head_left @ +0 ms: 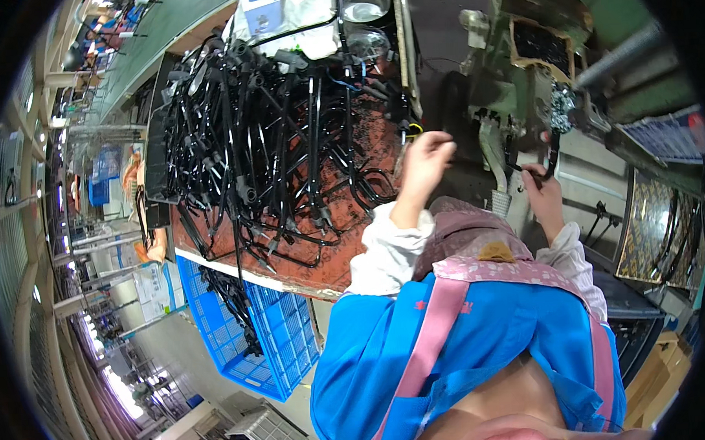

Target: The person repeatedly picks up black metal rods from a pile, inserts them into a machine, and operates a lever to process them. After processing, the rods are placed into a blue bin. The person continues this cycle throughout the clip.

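Observation:
My right hand is closed around the lower end of a short, dark bent tube in front of the machine. Over the right edge of the red worktable, my left hand is raised with its fingers curled in. What lies inside those fingers, if anything, is hidden. Close to its fingertips is a small yellow ring. A large tangled heap of glossy black bent tubes covers much of the table to the left.
The greenish machine stands at the right, holding a box of dark small parts. Metal bowls sit at the table's far end. A blue plastic crate with black parts stands below the table's near edge. A patterned panel leans at far right.

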`<action>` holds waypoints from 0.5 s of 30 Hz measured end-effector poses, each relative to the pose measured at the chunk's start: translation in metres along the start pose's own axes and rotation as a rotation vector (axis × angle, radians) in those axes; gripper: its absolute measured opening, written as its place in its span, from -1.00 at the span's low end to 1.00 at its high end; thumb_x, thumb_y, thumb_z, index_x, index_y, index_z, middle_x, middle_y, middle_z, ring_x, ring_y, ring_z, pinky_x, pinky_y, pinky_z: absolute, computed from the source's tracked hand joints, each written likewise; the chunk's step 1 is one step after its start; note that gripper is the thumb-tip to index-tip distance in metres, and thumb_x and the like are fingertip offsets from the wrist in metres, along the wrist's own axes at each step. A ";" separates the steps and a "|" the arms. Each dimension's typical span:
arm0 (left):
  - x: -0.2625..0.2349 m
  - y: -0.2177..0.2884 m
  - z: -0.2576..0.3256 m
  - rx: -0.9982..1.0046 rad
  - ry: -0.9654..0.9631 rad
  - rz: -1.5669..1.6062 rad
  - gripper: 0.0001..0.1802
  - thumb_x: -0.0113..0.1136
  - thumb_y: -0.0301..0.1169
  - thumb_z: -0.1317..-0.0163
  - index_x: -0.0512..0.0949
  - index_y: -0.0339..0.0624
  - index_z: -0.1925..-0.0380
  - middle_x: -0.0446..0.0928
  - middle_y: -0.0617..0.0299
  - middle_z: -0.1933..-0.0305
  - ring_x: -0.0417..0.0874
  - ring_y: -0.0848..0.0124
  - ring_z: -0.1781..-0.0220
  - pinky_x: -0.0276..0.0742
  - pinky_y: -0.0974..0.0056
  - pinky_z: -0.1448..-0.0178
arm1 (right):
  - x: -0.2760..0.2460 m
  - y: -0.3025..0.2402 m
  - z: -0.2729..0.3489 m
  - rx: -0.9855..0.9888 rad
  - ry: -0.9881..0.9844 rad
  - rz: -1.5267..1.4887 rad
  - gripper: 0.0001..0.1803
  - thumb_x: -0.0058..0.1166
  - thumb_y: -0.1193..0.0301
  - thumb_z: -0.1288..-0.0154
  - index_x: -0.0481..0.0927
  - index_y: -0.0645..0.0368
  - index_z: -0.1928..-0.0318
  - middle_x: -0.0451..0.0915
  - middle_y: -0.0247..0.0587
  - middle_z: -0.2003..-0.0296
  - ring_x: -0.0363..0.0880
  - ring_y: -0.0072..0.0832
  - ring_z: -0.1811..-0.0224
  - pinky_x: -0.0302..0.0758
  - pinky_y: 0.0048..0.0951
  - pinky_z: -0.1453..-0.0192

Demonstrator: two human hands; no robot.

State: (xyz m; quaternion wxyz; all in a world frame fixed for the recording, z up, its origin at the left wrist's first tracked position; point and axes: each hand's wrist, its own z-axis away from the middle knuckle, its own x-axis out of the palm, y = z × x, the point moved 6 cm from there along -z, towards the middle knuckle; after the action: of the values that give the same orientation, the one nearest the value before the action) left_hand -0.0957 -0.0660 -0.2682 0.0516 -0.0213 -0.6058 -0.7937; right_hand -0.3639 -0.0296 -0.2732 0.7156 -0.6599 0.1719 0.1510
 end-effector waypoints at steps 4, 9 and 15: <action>-0.160 -0.007 0.011 0.191 0.489 -0.487 -0.84 0.20 -0.46 -0.18 0.58 -0.28 0.26 0.59 0.27 0.37 0.53 0.60 0.38 0.49 0.44 0.32 | -0.002 0.009 -0.003 0.053 0.028 -0.089 -0.83 0.07 0.41 -0.30 0.57 0.22 0.15 0.50 -0.47 0.48 0.37 -0.74 0.47 0.33 -0.64 0.39; -0.280 0.018 0.025 -0.041 0.834 -1.622 -0.75 0.11 -0.44 -0.10 0.48 -0.34 0.23 0.55 -0.01 0.27 0.54 0.10 0.18 0.40 0.09 0.03 | -0.008 0.000 -0.005 0.099 0.082 -0.062 -0.81 0.06 0.42 -0.30 0.56 0.22 0.12 0.55 -0.40 0.41 0.45 -0.70 0.42 0.40 -0.62 0.32; -0.331 -0.001 0.005 -0.058 0.839 -1.655 -0.61 0.22 -0.23 -0.12 0.50 -0.27 0.13 0.55 0.00 0.19 0.52 0.05 0.13 0.45 0.10 0.05 | -0.014 -0.009 0.000 0.090 0.198 -0.028 -0.81 0.06 0.46 -0.29 0.56 0.22 0.10 0.55 -0.40 0.43 0.43 -0.71 0.47 0.37 -0.64 0.37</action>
State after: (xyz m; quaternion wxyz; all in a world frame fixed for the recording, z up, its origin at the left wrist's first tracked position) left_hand 0.2334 -0.0428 -0.3000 -0.3169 0.7053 -0.3400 -0.5353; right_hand -0.3726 -0.0299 -0.2587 0.7262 -0.6410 0.2392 0.0673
